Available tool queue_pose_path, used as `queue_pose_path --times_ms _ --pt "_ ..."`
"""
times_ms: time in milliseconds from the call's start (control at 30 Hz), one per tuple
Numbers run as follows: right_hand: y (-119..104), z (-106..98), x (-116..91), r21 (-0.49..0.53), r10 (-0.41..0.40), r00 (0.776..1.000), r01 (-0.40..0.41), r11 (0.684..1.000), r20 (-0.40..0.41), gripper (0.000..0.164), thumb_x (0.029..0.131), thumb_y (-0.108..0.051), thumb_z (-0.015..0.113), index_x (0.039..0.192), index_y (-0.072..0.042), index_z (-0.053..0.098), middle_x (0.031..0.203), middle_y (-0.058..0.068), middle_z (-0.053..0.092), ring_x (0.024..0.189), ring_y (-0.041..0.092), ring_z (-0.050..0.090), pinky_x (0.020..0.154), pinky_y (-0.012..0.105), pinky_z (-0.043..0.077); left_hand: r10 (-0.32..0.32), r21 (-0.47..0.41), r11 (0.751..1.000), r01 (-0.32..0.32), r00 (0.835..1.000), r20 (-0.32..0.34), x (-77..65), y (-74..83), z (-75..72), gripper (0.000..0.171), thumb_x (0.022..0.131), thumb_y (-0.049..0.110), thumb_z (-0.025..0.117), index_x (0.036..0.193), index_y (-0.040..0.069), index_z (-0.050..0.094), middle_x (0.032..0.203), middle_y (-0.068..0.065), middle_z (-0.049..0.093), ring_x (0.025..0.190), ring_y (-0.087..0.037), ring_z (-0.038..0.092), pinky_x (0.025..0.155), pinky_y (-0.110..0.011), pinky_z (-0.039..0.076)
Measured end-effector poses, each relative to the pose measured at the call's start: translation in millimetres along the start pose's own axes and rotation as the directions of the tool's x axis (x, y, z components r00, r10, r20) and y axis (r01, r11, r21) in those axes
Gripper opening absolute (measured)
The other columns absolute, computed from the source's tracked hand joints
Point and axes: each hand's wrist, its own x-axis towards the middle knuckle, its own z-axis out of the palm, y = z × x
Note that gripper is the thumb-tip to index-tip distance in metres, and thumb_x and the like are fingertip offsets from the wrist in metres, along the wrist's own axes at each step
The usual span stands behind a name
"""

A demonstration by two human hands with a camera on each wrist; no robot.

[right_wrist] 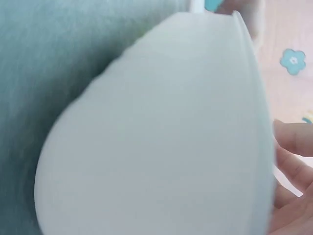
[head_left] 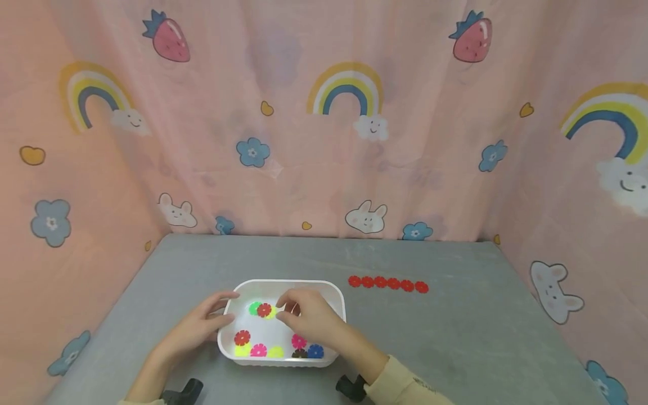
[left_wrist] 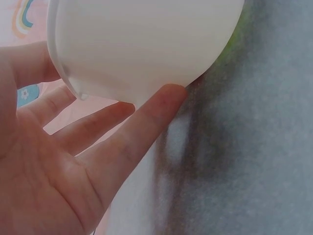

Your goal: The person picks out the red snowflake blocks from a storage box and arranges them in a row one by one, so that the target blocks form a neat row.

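Note:
A white plastic tray [head_left: 283, 363] sits on the grey table, holding several flower-shaped discs in different colours. My left hand [head_left: 205, 320] touches the tray's left end, its fingers fairly straight against the rim and outer wall. Over the middle of the tray is my right hand [head_left: 314, 318], fingers bent, with thumb and index fingertips apart. Just beside those fingertips lie a red disc [head_left: 264, 310], a green disc [head_left: 253, 308] and a partly covered yellow disc [head_left: 270, 313]. A dark brown disc [head_left: 296, 309] shows through the gap behind the thumb, partly hidden by the fingers.
Beyond the tray's right end, several red flower discs [head_left: 394, 283] form a row on the grey table [head_left: 455, 337]. Along the tray's near side lie a pink disc [head_left: 259, 350], a blue disc [head_left: 315, 351] and others. A patterned pink curtain [head_left: 304, 185] encloses the table's back and sides.

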Motion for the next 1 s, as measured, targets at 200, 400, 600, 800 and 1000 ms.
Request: queue_pose_path --times_ms 200,400,600,800,1000 --pt "-4.4 19.9 11.3 0.044 0.026 0.998 -0.029 0.999 0.063 0.012 0.092 -0.014 0.075 0.103 -0.008 0.073 0.081 -0.011 0.062 0.073 0.004 0.053 0.068 0.019 0.048 0.016 -0.004 1.000 -0.016 1.000 0.005 1.2 0.9 0.1 0.054 0.098 0.024 0.068 0.147 0.013 0.047 0.156 -0.028 0.035 0.132 -0.046 0.050 0.088 -0.047 0.059" --pt "-9.2 37.8 20.8 -0.011 0.048 0.992 -0.047 0.999 0.114 0.018 0.091 -0.017 0.075 0.106 -0.007 0.072 0.080 -0.010 0.061 0.071 0.002 0.052 0.063 0.018 0.046 0.048 -0.002 0.999 -0.048 0.998 0.031 0.4 0.3 -1.8 0.055 0.099 0.024 0.067 0.148 0.011 0.045 0.157 -0.032 0.030 0.135 -0.052 0.044 0.087 -0.049 0.059" --pt "-12.2 51.7 29.4 -0.023 0.107 0.983 -0.105 0.994 0.147 0.018 0.090 -0.016 0.076 0.106 -0.007 0.071 0.076 -0.007 0.059 0.065 0.005 0.051 0.058 0.020 0.044 0.059 -0.016 0.998 -0.058 0.997 0.047 0.3 0.3 -4.2 0.055 0.099 0.023 0.067 0.148 0.010 0.044 0.158 -0.033 0.027 0.138 -0.056 0.039 0.087 -0.050 0.059" --pt "-12.1 63.8 36.4 -0.054 0.133 0.975 -0.126 0.991 0.176 0.022 0.088 -0.017 0.078 0.107 -0.007 0.072 0.073 -0.007 0.058 0.067 0.005 0.051 0.062 0.021 0.044 0.088 -0.053 0.995 -0.084 0.994 0.071 0.3 1.2 -5.7 0.054 0.100 0.019 0.066 0.147 0.008 0.045 0.158 -0.036 0.024 0.139 -0.057 0.035 0.085 -0.049 0.060" --pt "-9.9 71.8 41.2 -0.093 0.137 0.969 -0.120 0.988 0.207 0.021 0.087 -0.017 0.079 0.105 -0.007 0.073 0.073 -0.006 0.060 0.067 0.006 0.051 0.063 0.021 0.044 0.096 -0.049 0.995 -0.093 0.992 0.080 0.3 -0.6 -6.0 0.053 0.100 0.020 0.065 0.148 0.007 0.044 0.157 -0.036 0.025 0.139 -0.057 0.035 0.085 -0.049 0.060"
